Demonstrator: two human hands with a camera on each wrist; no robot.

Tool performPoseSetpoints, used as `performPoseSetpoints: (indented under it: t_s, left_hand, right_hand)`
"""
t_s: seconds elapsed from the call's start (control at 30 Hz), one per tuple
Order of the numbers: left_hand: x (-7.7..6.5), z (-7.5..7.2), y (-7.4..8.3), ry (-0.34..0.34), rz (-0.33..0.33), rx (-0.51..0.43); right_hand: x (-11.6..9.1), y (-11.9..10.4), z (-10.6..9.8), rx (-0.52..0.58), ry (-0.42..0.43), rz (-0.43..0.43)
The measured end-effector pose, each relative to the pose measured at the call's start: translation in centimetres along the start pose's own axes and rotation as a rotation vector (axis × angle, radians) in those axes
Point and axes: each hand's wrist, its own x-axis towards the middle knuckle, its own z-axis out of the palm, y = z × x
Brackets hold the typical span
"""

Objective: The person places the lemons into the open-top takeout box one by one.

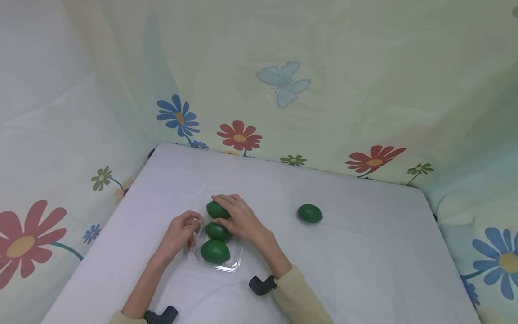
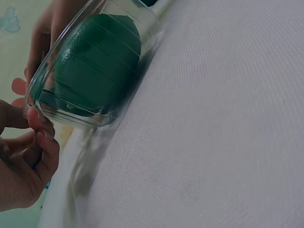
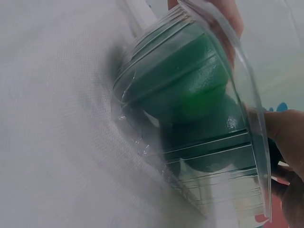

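A clear plastic container (image 1: 231,268) stands on the table with three green limes in a row inside it. The nearest lime (image 1: 215,252) and the middle lime (image 1: 217,231) lie in its near part. My left hand (image 1: 183,231) pinches the container's left rim; the left wrist view shows thumb and fingertips at the clear edge. My right hand (image 1: 242,219) reaches over from the right and grips the far lime (image 1: 216,209), with fingers over its top and thumb on the near side. In the right wrist view the container wall (image 3: 209,147) partly covers the limes.
Another lime (image 1: 310,213) lies alone on the white-covered table (image 1: 356,256), right of the container. Behind the table and at its sides hangs a flower-printed cloth (image 1: 332,90). Each wrist wears a black device.
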Motion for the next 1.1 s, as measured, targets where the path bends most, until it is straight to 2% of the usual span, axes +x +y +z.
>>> performPoseSetpoints:
  t_s: [0.17,0.43,0.63,0.83,0.97,1.1]
  left_hand:
    - [-0.2,0.2,-0.2,0.004,-0.004,-0.006]
    - [-0.5,0.1,0.3,-0.004,0.002,-0.016]
    - [-0.5,-0.2,0.5,-0.007,0.005,-0.026]
    - [-0.6,-0.5,0.5,-0.003,-0.010,-0.011]
    - [-0.5,-0.5,0.4,-0.009,-0.008,-0.005]
    - [-0.5,-0.3,0.5,-0.020,-0.001,-0.002]
  right_hand:
    - [-1.0,-0.2,-0.6,0.018,0.000,0.032]
    - [-3.5,0.5,-3.5,0.002,0.101,0.033]
    - [-6.4,2.7,-6.4,-0.063,0.158,0.097]
    - [-9.4,6.1,-8.6,-0.165,0.230,0.155]
    - [-11.2,8.2,-9.9,-0.186,0.239,0.227]
    - [-12.8,9.6,-11.0,-0.172,0.138,0.393]
